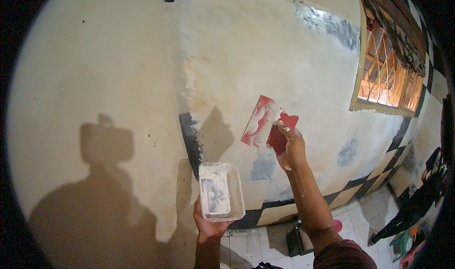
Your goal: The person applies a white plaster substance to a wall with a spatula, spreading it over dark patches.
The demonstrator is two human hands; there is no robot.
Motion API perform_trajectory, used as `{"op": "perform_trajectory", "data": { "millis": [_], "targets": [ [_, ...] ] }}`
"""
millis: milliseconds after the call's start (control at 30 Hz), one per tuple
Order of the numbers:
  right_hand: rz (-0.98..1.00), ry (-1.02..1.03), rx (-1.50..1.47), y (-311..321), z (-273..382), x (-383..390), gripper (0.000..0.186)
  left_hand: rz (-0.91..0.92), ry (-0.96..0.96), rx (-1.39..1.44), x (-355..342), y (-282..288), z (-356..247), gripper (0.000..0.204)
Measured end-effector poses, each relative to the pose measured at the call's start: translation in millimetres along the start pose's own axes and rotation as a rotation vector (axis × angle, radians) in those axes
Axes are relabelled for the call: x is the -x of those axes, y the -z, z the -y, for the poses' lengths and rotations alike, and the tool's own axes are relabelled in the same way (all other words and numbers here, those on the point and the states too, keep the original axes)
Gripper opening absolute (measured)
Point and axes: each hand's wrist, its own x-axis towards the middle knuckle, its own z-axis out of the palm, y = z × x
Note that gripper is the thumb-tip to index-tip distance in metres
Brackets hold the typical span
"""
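My right hand (292, 144) grips a red plastic putty spreader (259, 122) by its shaped handle, thumb on top. White paste is smeared over the spreader's blade and on my fingers. My left hand (209, 226) is closed on the near end of a rectangular white plastic tub (240, 198), held tilted so its inside shows. White putty (215, 186) coats the tub's bottom and one side. Both hands are in front of a cream wall (246, 55) with pale patched areas; whether the spreader touches it I cannot tell.
A barred window (386, 74) with a dark curtain is at the upper right. Black and cream squares (365, 186) run along the wall's lower part. Below lie white floor tiles (246, 250) and a black box (295, 240). Another person's dark-clothed leg (403, 212) shows at the right.
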Motion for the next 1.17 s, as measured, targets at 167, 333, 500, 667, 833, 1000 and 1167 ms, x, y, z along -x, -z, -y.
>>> {"op": "perform_trajectory", "data": {
  "millis": [167,333,500,667,833,1000,1167],
  "targets": [
    [-0.332,-0.255,-0.196,-13,-1,41,0.024,0.034,0.088,0.028,-1,-9,-2,0.059],
    [-0.268,-0.168,-0.191,16,-33,61,0.024,-0.010,0.033,0.018,-4,-19,2,0.059],
    [-0.182,-0.315,0.059,20,-35,90,0.015,0.074,0.058,0.042,-12,-6,0,0.057],
    [-0.096,-0.370,0.280,22,-42,109,0.016,0.024,0.039,-0.042,-20,-14,2,0.060],
    [-0.114,-0.285,0.430,11,-41,112,0.023,-0.033,0.023,-0.049,-23,-13,8,0.058],
    [-0.063,-0.176,0.843,29,-49,108,0.024,-0.078,0.015,-0.043,-29,0,14,0.053],
    [-0.134,-0.259,0.850,36,-59,104,0.023,-0.078,0.008,-0.094,-36,14,24,0.053]
  ]
}}
